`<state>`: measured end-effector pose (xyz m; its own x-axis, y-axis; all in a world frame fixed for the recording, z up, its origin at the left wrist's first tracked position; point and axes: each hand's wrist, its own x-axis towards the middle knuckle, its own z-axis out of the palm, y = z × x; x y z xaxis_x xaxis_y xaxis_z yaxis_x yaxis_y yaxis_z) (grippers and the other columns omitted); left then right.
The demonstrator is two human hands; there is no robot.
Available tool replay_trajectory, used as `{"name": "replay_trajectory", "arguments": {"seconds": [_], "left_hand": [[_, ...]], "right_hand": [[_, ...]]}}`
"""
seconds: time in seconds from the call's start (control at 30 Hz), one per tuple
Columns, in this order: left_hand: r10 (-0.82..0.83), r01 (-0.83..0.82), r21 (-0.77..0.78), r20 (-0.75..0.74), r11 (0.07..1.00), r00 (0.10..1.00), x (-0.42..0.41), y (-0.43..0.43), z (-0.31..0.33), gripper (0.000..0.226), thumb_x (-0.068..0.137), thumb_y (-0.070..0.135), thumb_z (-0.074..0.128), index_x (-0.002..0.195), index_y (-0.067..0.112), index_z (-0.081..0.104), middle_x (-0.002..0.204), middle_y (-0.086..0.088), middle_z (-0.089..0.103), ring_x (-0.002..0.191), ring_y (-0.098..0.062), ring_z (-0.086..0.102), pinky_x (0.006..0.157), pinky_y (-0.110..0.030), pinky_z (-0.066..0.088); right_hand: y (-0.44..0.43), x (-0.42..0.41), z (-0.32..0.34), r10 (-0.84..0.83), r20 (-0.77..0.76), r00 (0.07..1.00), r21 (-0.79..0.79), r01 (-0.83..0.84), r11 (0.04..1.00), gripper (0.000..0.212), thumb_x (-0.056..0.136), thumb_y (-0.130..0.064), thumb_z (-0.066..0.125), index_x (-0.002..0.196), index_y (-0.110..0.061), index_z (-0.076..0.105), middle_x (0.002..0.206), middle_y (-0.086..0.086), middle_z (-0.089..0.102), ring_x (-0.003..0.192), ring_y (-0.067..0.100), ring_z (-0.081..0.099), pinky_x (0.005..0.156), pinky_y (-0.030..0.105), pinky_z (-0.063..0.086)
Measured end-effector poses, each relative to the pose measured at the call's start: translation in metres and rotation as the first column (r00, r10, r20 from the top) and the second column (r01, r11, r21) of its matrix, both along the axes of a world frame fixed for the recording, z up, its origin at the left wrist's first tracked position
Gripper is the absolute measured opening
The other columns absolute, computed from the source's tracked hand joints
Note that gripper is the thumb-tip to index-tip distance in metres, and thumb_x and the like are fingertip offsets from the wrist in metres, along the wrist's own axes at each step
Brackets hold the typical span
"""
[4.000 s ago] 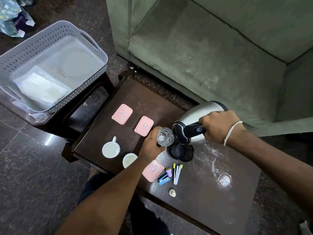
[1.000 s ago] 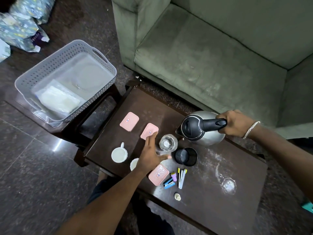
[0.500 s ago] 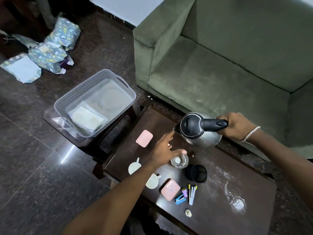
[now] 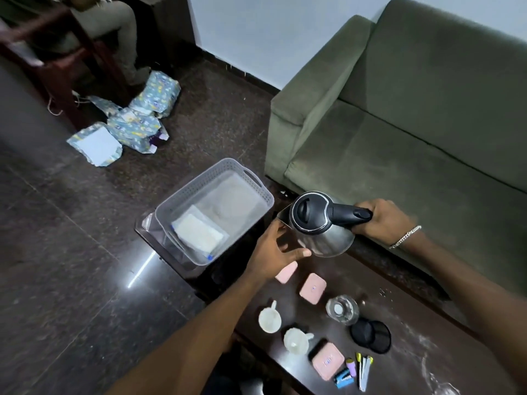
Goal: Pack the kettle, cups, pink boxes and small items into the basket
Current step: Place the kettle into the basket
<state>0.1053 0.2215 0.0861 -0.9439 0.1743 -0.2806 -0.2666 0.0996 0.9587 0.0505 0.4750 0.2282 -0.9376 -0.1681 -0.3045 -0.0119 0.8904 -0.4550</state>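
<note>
My right hand point(image 4: 383, 222) grips the black handle of the steel kettle point(image 4: 319, 223), which hangs in the air just right of the grey basket point(image 4: 258, 192). My left hand point(image 4: 273, 252) is open, its fingers spread and touching the kettle's lower side. On the dark table point(image 4: 405, 337) lie three pink boxes point(image 4: 312, 288), point(image 4: 286, 271), point(image 4: 327, 364), two white cups point(image 4: 269, 319), point(image 4: 296, 340), a clear glass point(image 4: 342, 309), the black kettle base point(image 4: 370, 336) and small items point(image 4: 355, 372).
The basket stands on a low dark stool and holds a clear tray with a white packet point(image 4: 198, 232). A green sofa point(image 4: 413, 138) runs behind the table. Patterned bags point(image 4: 134, 126) lie on the floor; a seated person's legs point(image 4: 114, 29) are at top left.
The kettle has been lifted off the table and carried left toward the basket. My left hand left the glass and rose to the kettle's side. The camera tilted up.
</note>
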Motion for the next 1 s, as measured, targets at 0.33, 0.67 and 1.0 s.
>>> {"name": "replay_trajectory", "arguments": {"seconds": [0.33, 0.67, 1.0], "left_hand": [[0.099, -0.099, 0.005, -0.046, 0.995, 0.994, -0.072, -0.108, 0.032, 0.101, 0.063, 0.047, 0.099, 0.146, 0.048, 0.04, 0.142, 0.032, 0.053, 0.13, 0.011, 0.054, 0.098, -0.028, 0.058], [0.154, -0.155, -0.037, -0.014, 0.987, 0.988, -0.127, -0.182, -0.009, 0.097, 0.06, 0.046, 0.1, 0.139, 0.052, 0.043, 0.14, 0.033, 0.052, 0.129, 0.009, 0.054, 0.088, -0.015, 0.057], [0.103, -0.102, -0.121, -0.004, 0.987, 0.995, -0.146, -0.206, -0.066, 0.096, 0.065, 0.03, 0.1, 0.141, 0.05, 0.044, 0.143, 0.026, 0.056, 0.129, 0.013, 0.052, 0.091, -0.002, 0.048]], "right_hand": [[-0.102, -0.084, -0.01, 0.027, -0.038, 0.999, -0.162, -0.033, 0.986, 0.016, 0.067, -0.009, 0.077, 0.071, -0.006, 0.061, 0.057, 0.007, 0.05, 0.058, 0.007, 0.041, 0.049, 0.022, 0.037], [-0.175, -0.137, -0.092, 0.038, 0.084, 0.996, -0.385, -0.002, 0.923, 0.013, 0.068, 0.0, 0.072, 0.076, 0.0, 0.062, 0.065, -0.001, 0.051, 0.067, 0.007, 0.045, 0.057, 0.042, 0.042], [-0.194, -0.146, -0.167, -0.045, 0.151, 0.988, -0.398, 0.102, 0.912, 0.025, 0.059, -0.018, 0.069, 0.082, -0.006, 0.069, 0.067, -0.006, 0.052, 0.067, 0.005, 0.046, 0.063, 0.032, 0.043]]}}
